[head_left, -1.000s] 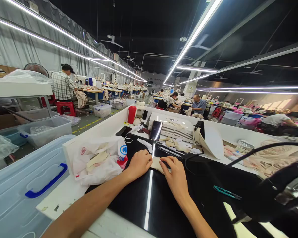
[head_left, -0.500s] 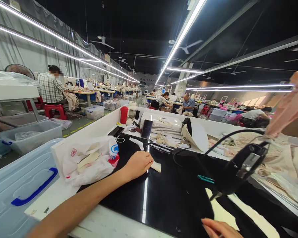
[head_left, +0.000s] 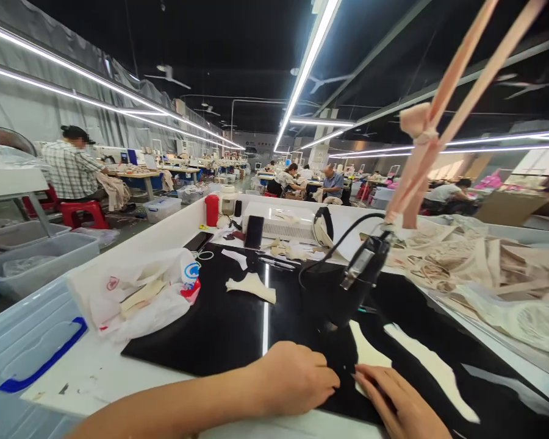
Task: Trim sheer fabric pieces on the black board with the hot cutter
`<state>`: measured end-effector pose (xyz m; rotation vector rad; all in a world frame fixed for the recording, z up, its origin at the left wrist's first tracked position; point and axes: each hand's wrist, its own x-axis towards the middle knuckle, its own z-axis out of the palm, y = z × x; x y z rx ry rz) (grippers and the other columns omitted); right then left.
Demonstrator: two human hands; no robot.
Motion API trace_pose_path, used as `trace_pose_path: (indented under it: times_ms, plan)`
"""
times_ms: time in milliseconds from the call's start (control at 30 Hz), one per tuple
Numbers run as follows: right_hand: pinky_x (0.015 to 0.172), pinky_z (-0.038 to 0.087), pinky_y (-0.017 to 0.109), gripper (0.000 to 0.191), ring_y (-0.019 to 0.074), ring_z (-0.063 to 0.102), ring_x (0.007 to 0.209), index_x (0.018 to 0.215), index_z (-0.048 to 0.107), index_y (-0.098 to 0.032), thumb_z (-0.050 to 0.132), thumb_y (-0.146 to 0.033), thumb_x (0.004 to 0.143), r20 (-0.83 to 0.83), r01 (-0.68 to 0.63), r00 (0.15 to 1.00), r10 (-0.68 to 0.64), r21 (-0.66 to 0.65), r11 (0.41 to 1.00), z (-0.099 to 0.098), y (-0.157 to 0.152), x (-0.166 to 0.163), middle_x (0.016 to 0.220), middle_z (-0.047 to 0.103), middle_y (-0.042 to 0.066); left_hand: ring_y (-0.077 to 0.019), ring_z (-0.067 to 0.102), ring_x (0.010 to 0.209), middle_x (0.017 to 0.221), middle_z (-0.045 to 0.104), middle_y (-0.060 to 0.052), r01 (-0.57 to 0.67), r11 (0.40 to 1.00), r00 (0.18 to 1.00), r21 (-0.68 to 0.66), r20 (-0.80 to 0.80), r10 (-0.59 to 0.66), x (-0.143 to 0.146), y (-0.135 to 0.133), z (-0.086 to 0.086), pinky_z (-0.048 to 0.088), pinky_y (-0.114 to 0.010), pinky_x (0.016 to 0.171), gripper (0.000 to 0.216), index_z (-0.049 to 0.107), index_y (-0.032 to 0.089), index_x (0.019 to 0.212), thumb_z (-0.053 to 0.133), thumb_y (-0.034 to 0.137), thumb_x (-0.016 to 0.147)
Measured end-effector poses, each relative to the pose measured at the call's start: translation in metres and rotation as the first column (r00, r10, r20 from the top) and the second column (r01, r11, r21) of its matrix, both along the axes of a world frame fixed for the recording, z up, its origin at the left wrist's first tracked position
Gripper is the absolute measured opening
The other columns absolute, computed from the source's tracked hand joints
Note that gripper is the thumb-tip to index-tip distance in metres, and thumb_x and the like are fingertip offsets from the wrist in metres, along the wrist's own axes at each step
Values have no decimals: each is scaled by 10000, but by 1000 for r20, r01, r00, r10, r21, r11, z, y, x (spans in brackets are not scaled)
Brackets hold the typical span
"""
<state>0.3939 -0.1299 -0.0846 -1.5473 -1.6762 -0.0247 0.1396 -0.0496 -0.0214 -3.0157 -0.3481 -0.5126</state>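
My left hand [head_left: 297,378] is over the front part of the black board [head_left: 201,341], its fingers curled down and closed; whatever they hold is hidden. Close to its right, my right hand [head_left: 400,399] has its thumb and fingertips together at the lower part of a cream fabric piece [head_left: 366,344] and covers some of it. Another long cream strip [head_left: 432,366] lies to the right of that hand. Farther back is a curved cream cut piece [head_left: 251,286], apart from both hands. A black corded hand tool [head_left: 361,268] hangs above the board from a pink fabric strap [head_left: 416,164].
A white plastic bag [head_left: 150,299] with cream scraps sits left of the board. Phones, pens and a white vented box [head_left: 288,222] stand at the back. Beige garments [head_left: 476,256] are heaped on the right. A blue lidded bin [head_left: 41,366] adjoins the table. Other people sit at machines beyond.
My left hand has left the curved cream piece, which now lies uncovered, and has come nearer to me and rightward beside my right hand. My right hand has moved up onto the fabric piece. The view has shifted.
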Motion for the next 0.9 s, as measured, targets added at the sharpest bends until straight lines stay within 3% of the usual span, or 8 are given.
trace_pose_path:
  times_ms: [100,267,433,567,800,900]
  plan:
    - [721,597,349,449,237,733,793,1038,761,-287,579,-684,932,-102,35,994,-41,-61,998,17,-9,-15,916,756,50,-180,718,816,916,718,-16,-46,997,998,-62,-39,43,11,-5,5,507,-293,639,174,673,204,1037,518,281,1056]
    - [837,550,375,468,257,712,906,897,739,-276,489,-659,991,-159,34,986,-55,-132,991,29,-13,-24,953,744,73,-195,723,835,962,709,-34,-144,976,984,-165,-126,124,29,-13,14,533,-285,708,196,676,206,1101,498,278,1065]
    - [813,528,378,498,265,689,863,863,736,-260,486,-676,976,-245,47,966,-87,-165,985,33,-12,-22,906,742,79,-205,722,877,975,701,-40,-195,961,976,-195,-133,171,38,-16,9,543,-290,735,221,670,210,1130,468,284,1078]
    - [726,505,351,470,240,645,752,821,744,-252,560,-673,923,-331,81,932,-146,-201,976,40,-10,-18,810,719,53,-225,725,928,1026,708,-37,-222,953,972,-205,-129,198,39,-15,4,551,-310,747,266,630,244,1290,500,332,1075]
    - [551,504,303,466,195,600,561,819,731,-225,654,-684,831,-544,64,816,-196,-252,966,52,-4,-7,611,663,12,-205,700,837,980,683,-38,-175,974,980,-141,-121,159,39,-16,1,524,-297,686,339,626,273,1360,495,408,1078]
    - [506,543,317,483,196,636,525,858,712,-217,698,-694,785,-664,56,723,-189,-217,975,56,7,1,688,725,38,-208,697,857,991,683,-34,-173,972,982,-159,-105,157,38,-15,-1,523,-297,694,343,627,287,1365,496,416,1076]
